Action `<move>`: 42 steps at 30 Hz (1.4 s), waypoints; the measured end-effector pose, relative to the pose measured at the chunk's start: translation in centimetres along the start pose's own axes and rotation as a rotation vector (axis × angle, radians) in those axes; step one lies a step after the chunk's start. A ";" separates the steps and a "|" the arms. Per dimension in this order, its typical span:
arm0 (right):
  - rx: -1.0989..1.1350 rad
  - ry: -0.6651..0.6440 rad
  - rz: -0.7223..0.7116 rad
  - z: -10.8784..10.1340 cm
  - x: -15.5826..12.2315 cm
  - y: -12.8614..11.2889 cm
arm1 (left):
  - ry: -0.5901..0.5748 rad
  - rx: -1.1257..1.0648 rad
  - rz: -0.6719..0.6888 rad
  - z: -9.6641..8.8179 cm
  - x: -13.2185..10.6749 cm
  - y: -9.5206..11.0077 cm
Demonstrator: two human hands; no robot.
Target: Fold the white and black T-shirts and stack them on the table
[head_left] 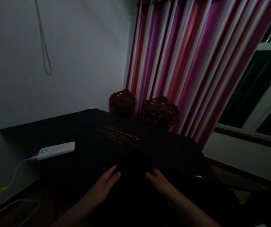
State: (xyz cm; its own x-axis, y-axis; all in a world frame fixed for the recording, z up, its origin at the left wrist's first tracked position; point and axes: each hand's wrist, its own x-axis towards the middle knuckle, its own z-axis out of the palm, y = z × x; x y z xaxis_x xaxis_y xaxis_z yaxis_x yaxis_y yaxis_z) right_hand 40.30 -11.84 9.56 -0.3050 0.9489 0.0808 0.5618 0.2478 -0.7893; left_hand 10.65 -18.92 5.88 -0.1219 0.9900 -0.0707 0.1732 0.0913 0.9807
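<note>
My left hand (pixel 105 183) is at the lower middle, its thumb and forefinger slightly apart and reaching inward. Opposite it, my right hand (pixel 158 180) has its fingers curled and partly lost in the dark. Between the hands is a very dark black shape (pixel 132 162); both hands seem to hold its sides, but its kind cannot be made out. Beneath lies a black tablecloth (pixel 78 126) with gold lettering that begins "The family". On the left of the table, a white power bank (pixel 56 150) has a cable plugged into it.
Two carved, tufted chairs (pixel 122 104) stand beyond the table. Behind them hang striped purple and red curtains (pixel 173 63), beside a dark window (pixel 256 88). A white cable (pixel 15 173) with a yellow tag drops off the left edge. A bead chain (pixel 43 47) hangs on the wall.
</note>
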 end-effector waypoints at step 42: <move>-0.616 0.028 0.282 -4.1 13.1 14.0 | -0.336 0.980 0.664 11.1 1.4 -1.0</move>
State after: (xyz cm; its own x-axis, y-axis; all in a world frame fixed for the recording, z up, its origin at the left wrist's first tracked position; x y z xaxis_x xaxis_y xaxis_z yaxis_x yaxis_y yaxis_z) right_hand 47.31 4.83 2.04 -0.0671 0.9962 -0.0556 0.9551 0.0481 -0.2923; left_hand 21.11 -16.41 2.78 0.5020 0.8405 0.2041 0.7838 -0.5418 0.3034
